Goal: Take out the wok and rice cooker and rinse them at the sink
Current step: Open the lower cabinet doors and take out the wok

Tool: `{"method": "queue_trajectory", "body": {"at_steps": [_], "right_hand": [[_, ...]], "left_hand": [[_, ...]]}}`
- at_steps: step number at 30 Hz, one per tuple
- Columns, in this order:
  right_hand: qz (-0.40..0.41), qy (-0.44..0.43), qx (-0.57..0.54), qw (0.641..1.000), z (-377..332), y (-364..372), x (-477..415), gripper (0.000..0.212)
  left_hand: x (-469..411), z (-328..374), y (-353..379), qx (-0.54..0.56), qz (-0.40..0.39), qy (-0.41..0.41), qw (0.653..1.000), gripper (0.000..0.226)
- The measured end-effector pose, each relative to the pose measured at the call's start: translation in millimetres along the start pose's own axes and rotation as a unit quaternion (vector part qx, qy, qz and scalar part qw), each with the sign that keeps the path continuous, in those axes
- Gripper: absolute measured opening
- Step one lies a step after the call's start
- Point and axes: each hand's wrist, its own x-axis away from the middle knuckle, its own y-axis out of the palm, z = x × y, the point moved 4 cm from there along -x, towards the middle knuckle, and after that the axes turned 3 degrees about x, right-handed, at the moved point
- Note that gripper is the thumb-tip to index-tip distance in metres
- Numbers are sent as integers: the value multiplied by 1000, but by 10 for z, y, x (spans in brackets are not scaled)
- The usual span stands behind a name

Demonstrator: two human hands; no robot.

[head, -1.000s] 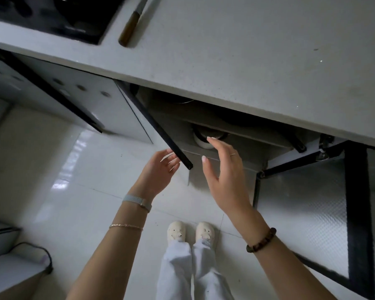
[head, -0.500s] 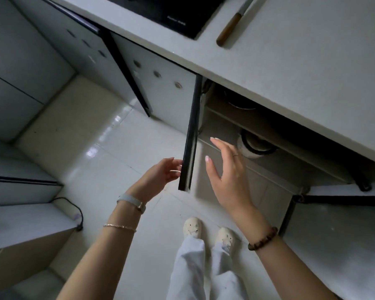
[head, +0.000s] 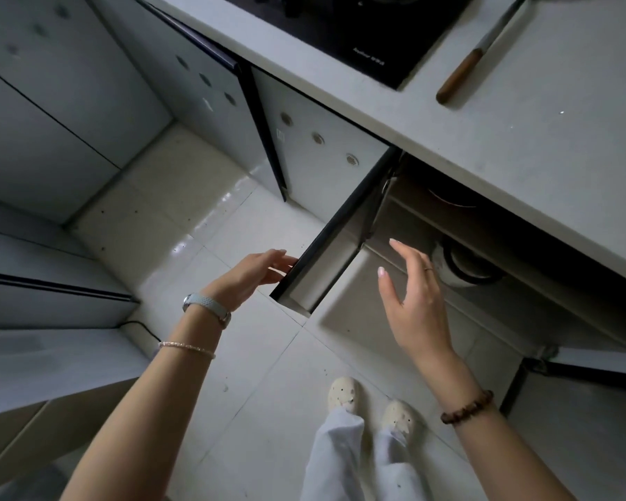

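Opening step: left hand (head: 255,274), fingers loose, touches the dark-framed grey cabinet door (head: 327,247); right hand (head: 418,305) released, empty. Next, probably reach the round white rice cooker (head: 445,271), centre-right.

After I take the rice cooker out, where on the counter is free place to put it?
The countertop is bare right of the knife, down to its front edge. Left of the knife the cooktop fills it. Below, a hand can pass between the open door and the rice cooker.
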Motion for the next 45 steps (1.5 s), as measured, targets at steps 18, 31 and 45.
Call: {"method": "queue_trajectory", "body": {"at_steps": [18, 31, 45], "right_hand": [[75, 39, -13, 996, 627, -650, 394, 42], [236, 77, 36, 968, 2579, -1134, 987, 42], [340, 100, 80, 932, 4741, -694, 759, 42]], "left_hand": [[395, 381, 991, -65, 218, 250, 941, 28], [-671, -77, 3088, -51, 90, 357, 928, 25], [-2500, -603, 4357, 7, -38, 426, 904, 23]]}}
